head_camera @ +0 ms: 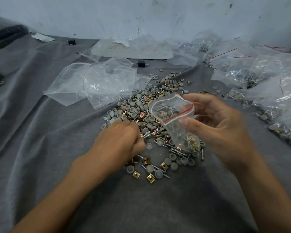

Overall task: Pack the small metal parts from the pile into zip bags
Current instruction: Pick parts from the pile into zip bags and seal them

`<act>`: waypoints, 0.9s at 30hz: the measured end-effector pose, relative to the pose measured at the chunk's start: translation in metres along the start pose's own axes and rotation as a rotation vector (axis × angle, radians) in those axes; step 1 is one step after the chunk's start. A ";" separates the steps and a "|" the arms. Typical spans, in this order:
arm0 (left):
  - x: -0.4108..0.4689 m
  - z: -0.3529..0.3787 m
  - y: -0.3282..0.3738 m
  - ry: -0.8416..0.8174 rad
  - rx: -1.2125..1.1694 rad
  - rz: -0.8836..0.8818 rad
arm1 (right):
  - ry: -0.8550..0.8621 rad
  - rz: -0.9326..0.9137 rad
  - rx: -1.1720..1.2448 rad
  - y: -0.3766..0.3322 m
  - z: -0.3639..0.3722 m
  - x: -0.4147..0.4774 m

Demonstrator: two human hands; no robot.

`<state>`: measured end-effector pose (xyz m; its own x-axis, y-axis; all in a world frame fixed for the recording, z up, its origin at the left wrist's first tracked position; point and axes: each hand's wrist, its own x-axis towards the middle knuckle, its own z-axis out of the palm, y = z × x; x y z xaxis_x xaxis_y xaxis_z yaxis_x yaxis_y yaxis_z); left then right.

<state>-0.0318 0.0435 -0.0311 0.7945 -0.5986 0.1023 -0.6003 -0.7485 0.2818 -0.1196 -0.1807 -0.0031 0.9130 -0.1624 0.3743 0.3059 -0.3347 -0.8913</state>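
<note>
A pile of small parts [141, 113], made of grey caps, brass clips and screws, lies on a grey cloth [57, 148]. My right hand [213, 121] pinches a small clear zip bag [176, 121] with a red seal line, holding its mouth open above the pile. Screws, clips and caps sit in the bag's bottom. My left hand [119, 138] is down on the near left of the pile with its fingers curled into the parts. What those fingers hold is hidden.
Empty clear bags [94, 84] lie behind the pile on the left. Filled bags [259, 76] are heaped at the right. A white tray [133, 51] and two small black blocks [141, 63] sit further back, below a scuffed white wall.
</note>
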 end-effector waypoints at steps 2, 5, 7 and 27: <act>-0.002 -0.011 -0.007 0.018 -0.110 -0.022 | 0.003 0.005 -0.005 0.000 0.000 -0.001; -0.008 -0.027 -0.013 0.146 -0.300 -0.023 | 0.000 0.012 -0.016 0.000 0.002 -0.001; -0.011 -0.032 -0.007 0.261 -0.399 0.003 | -0.009 0.003 -0.053 0.000 0.005 -0.001; -0.010 -0.033 -0.002 0.338 -0.401 0.090 | -0.014 -0.054 -0.127 0.007 0.011 -0.002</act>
<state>-0.0355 0.0603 -0.0010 0.7667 -0.4805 0.4258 -0.6375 -0.4914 0.5934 -0.1158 -0.1728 -0.0131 0.9001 -0.1285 0.4164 0.3186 -0.4579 -0.8300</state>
